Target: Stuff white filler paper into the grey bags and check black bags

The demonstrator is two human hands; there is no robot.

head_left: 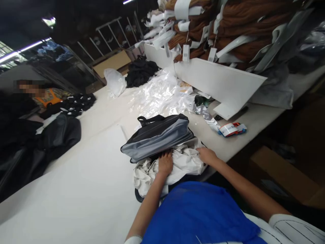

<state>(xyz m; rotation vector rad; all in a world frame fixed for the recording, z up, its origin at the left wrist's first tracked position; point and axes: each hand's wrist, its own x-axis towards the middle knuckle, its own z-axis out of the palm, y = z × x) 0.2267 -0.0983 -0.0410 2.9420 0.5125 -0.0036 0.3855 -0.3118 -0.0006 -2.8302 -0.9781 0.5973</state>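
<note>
A black and grey bag (pixel 157 139) with a black carry handle (pixel 151 119) lies open on the table in front of me. White crumpled paper (pixel 186 158) bulges from its near side. Flat on this paper rests my left hand (pixel 165 164), open, its fingertips reaching in under the bag's raised grey panel. At the paper's right end is my right hand (pixel 207 156), its fingers curled in and closed on the paper edge. Part of the bag under the paper is hidden by my arms and a blue cloth (pixel 200 213) at my front.
Clear plastic bags (pixel 157 95) are heaped beyond the bag. White board (pixel 218 81) stands before stacked brown goods (pixel 243 23). An orange and blue item (pixel 232 129) lies near the right edge. Black bags (pixel 58 135) sit left, near another person. A cardboard box (pixel 286 173) stands below.
</note>
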